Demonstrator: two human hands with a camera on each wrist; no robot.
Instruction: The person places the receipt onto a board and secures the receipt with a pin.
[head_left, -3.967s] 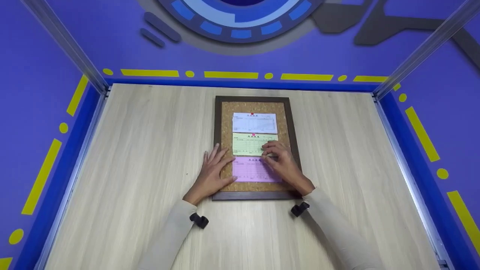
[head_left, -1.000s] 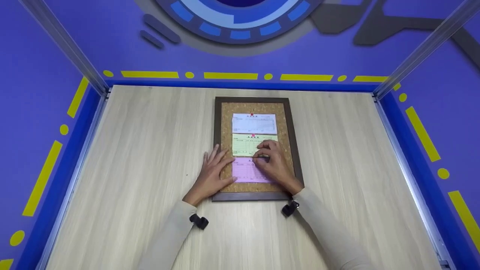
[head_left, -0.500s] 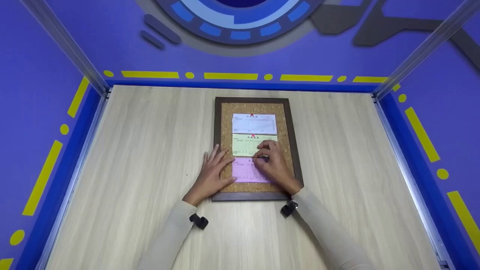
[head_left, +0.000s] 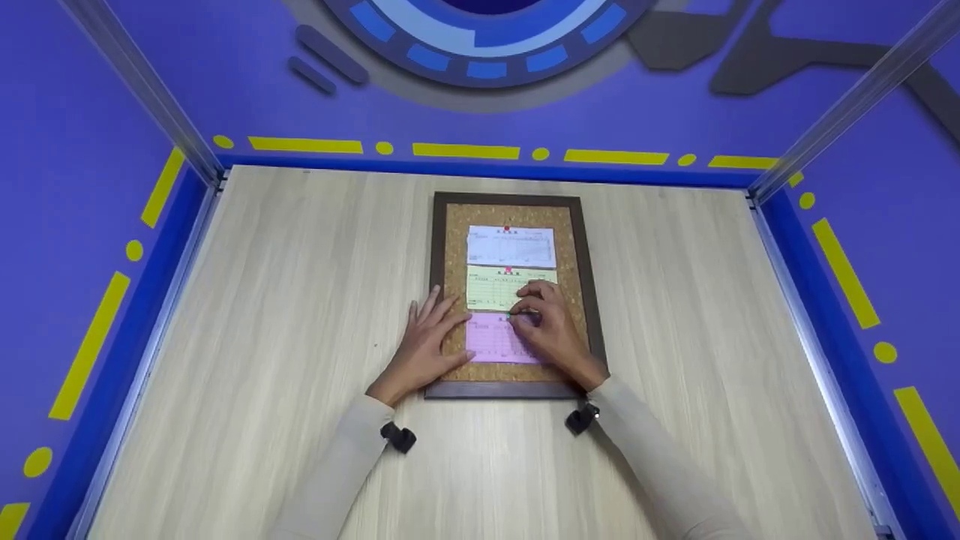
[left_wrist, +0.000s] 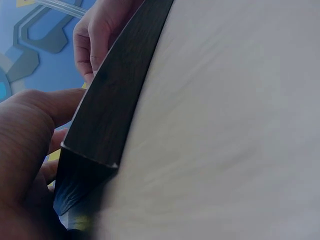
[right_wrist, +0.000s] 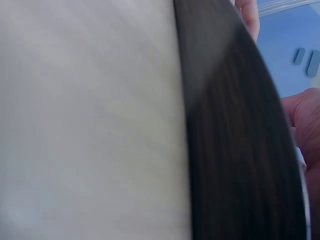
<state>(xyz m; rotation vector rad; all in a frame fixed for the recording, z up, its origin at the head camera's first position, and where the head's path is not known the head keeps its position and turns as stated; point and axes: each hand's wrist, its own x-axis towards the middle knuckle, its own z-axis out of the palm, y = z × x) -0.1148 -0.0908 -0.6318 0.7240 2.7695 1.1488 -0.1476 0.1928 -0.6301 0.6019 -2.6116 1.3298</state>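
A cork board [head_left: 457,225] in a dark wooden frame lies on the table. A white slip [head_left: 510,249] and a green slip [head_left: 487,294] hang on it under red push pins, with a purple slip [head_left: 491,345] below them. My left hand [head_left: 424,345] rests spread over the board's left edge, its thumb and index fingertips on the purple slip's left side. My right hand [head_left: 553,330] pinches a small green push pin [head_left: 510,315] at the purple slip's top edge; the fingers cover most of it. The wrist views show mainly the frame's front side [left_wrist: 107,95].
The light wood table [head_left: 315,285] extends on both sides of the board. Blue printed walls [head_left: 480,120] with metal corner posts [head_left: 840,105] enclose it at the back and sides. Black wrist cameras [head_left: 397,437] sit at both cuffs.
Since the oldest frame my right hand has shifted left along the purple slip's top edge. A bit of green now shows at its fingertips. My left hand stays in place.
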